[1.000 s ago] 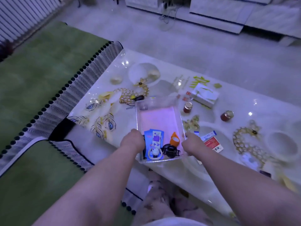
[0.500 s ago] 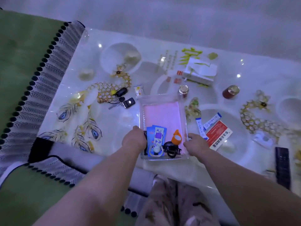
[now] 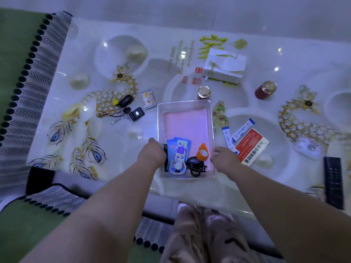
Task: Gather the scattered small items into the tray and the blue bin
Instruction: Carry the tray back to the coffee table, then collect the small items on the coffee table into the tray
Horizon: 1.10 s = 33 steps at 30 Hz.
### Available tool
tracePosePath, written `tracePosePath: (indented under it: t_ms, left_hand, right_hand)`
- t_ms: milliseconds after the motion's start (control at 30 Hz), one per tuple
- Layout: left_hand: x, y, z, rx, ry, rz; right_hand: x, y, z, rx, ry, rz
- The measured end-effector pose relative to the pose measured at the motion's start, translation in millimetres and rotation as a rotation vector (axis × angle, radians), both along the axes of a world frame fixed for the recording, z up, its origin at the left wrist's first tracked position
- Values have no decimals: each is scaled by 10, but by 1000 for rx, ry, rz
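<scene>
A clear plastic tray (image 3: 185,105) with a pink liner rests on the white table (image 3: 190,29), close to its front edge. Inside lie blue sachets (image 3: 179,147), an orange cap-shaped piece (image 3: 203,151) and a black hair clip (image 3: 195,167). My left hand (image 3: 152,153) grips the tray's left wall. My right hand (image 3: 223,158) holds the right wall. Loose on the table are a key bunch (image 3: 124,109), a small packet (image 3: 148,99), blue-and-white stick sachets (image 3: 243,128), a red-and-white medicine box (image 3: 251,147) and two small jars (image 3: 204,92) (image 3: 266,90). No blue bin is in view.
A tissue box (image 3: 225,68) stands at the back of the table. A dark remote (image 3: 333,180) lies at the right front edge, with a small white item (image 3: 307,149) beyond it. A green sofa cover (image 3: 15,44) borders the table on the left. My legs (image 3: 201,234) are below the front edge.
The view has tilted down and closer to the table, bringing the keys and the remote into sight. Both hands stay on the tray's sides; the tray has barely shifted.
</scene>
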<state>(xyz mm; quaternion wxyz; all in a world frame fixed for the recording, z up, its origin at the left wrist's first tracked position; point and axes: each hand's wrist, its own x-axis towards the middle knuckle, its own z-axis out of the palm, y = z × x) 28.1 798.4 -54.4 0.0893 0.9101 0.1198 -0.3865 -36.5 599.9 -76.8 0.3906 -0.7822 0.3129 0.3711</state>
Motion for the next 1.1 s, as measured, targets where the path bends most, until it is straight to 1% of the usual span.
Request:
tracePosePath:
  t_ms: [100, 267, 400, 533, 667, 867, 967, 1100]
  left_hand:
    - [75, -80, 82, -1, -109, 40]
    - [363, -453, 276, 11, -295, -88]
    - [731, -920, 331, -50, -415, -199]
    - [1130, -1494, 246, -112, -433, -306]
    - [1510, -2024, -3, -63, -487, -492]
    - [1912, -2544, -357, 7, -470, -678]
    - [2079, -2655, -529, 69, -441, -770]
    - [2276, -2620, -609, 223, -403, -867]
  right_hand:
    - [71, -67, 92, -28, -35, -54]
    - [242, -327, 262, -67, -130, -88]
    - [447, -626, 331, -101, -204, -151]
    - [674, -929, 246, -135, -269, -233]
    - [932, -1243, 64, -151, -315, -300]
    - [1133, -1523, -187, -150, -351, -332]
    - [1136, -1578, -314, -150, -412, -312]
    - [1128, -1571, -394, -117, -446, -272]
